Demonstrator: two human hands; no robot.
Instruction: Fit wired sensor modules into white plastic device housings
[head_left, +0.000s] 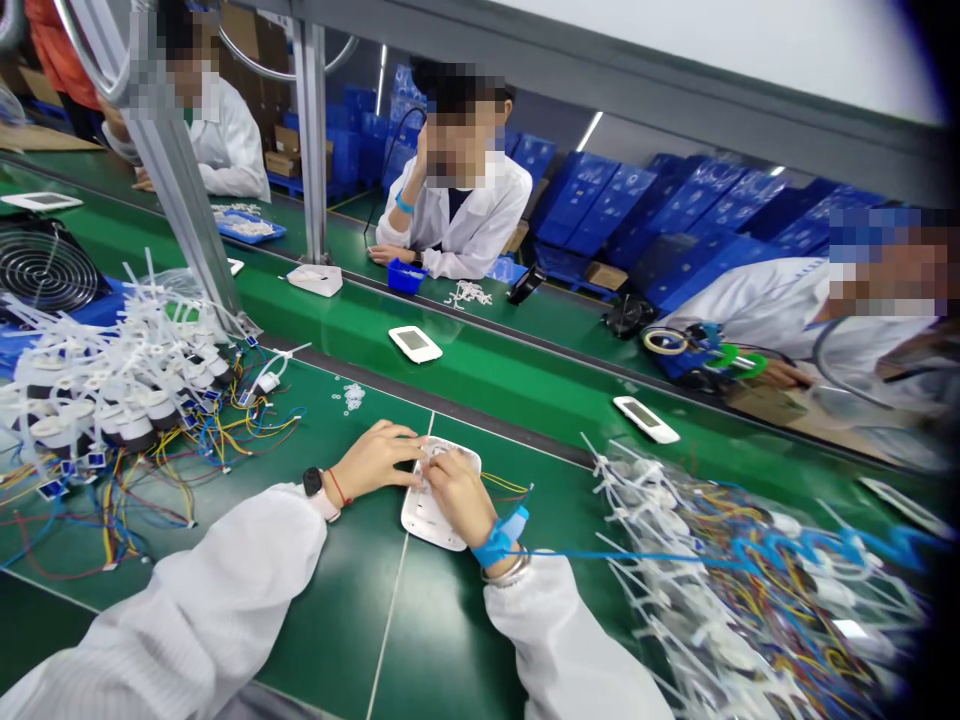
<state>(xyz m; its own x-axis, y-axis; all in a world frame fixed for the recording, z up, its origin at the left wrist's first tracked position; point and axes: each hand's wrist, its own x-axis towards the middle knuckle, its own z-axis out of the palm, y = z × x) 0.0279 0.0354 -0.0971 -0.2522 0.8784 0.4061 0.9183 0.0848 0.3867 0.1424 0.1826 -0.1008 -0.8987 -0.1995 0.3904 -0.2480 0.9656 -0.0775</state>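
Left hand [373, 460] and right hand [457, 497] close together, clamped on a white plastic housing [426, 522] lying flat on the green desk [337, 610]. Large heaps of wired parts [112, 400] [750, 570] waiting on both sides, much left unworked; two white display units [415, 344] [646, 419] lying finished-looking on the belt [525, 390].

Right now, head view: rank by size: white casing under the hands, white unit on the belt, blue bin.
1. White casing, nearest the camera
2. white unit
3. blue bin
Unit and bin look close; distance makes that order unsure.
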